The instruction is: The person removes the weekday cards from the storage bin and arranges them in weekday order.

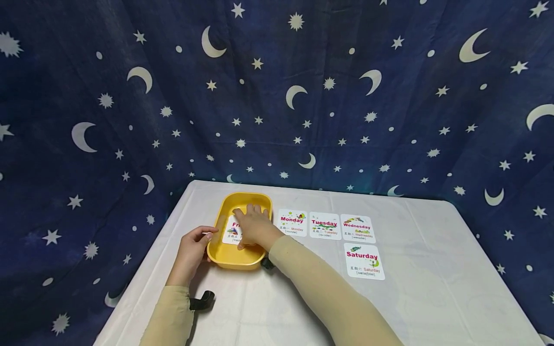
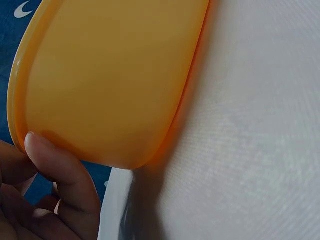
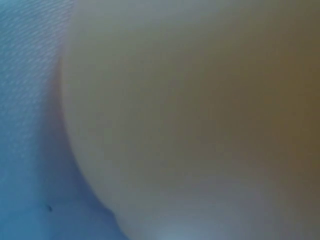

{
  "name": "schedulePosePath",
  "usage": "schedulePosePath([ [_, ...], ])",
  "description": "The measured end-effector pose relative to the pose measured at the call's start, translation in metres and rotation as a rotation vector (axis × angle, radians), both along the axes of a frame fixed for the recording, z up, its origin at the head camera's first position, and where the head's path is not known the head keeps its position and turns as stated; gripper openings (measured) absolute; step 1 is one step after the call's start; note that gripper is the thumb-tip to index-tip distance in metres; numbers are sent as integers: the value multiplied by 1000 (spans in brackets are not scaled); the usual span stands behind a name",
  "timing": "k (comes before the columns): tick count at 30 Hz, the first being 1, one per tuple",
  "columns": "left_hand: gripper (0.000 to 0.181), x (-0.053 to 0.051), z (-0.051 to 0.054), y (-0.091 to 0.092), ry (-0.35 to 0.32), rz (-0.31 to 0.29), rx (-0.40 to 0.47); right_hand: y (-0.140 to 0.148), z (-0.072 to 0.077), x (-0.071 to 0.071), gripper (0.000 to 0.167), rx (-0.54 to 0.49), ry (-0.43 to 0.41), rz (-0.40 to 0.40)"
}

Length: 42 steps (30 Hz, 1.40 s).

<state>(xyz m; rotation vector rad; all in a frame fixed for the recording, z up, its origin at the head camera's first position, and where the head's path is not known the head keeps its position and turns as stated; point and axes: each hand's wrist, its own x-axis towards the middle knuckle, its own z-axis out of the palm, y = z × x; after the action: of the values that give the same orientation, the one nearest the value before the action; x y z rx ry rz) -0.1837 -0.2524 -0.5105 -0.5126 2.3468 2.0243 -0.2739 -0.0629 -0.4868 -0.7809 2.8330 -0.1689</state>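
Observation:
A yellow plastic tray [image 1: 239,263] with raised walls stands on the table's left part. My left hand [image 1: 190,250] pinches its left rim; in the left wrist view the thumb [image 2: 60,162] presses the outer wall near the rim. Inside the tray lies a white card [image 1: 231,230], its visible letters reading "Fri". Over that card, within the tray, my right hand [image 1: 255,228] reaches with fingers spread, covering the card's right part. The right wrist view is blurred, mostly filled by the yellowish tray wall [image 3: 175,110].
Right of the tray lie cards reading Monday [image 1: 292,222], Tuesday [image 1: 325,226] and Wednesday [image 1: 358,228] in a row. A Saturday card [image 1: 364,261] lies below Wednesday. A white cloth covers the table [image 1: 433,288]; a dark blue star-and-moon curtain [image 1: 268,101] hangs behind.

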Motion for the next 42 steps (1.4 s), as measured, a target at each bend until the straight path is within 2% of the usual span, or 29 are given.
schedulePosePath([
  [7, 25, 0, 0, 0, 1, -1, -4, -1, -2, 1, 112, -19, 59, 1],
  [17, 26, 1, -1, 0, 10, -9, -4, -1, -8, 2, 106, -16, 134, 47],
  [20, 27, 1, -1, 0, 11, -11, -2, -1, -6, 2, 99, -53, 139, 52],
  [25, 27, 0, 0, 0, 9, -11, -6, 0, -5, 0, 74, -112, 154, 64],
  [28, 27, 0, -1, 0, 10, -9, -11, 2, -3, -1, 71, -126, 159, 71],
  [34, 26, -1, -1, 1, 2, -5, -16, 7, 3, -2, 68, -188, 131, 50],
  [42, 26, -1, 0, 1, -7, -2, -16, 15, 10, -3, 65, -339, 6, -43],
])
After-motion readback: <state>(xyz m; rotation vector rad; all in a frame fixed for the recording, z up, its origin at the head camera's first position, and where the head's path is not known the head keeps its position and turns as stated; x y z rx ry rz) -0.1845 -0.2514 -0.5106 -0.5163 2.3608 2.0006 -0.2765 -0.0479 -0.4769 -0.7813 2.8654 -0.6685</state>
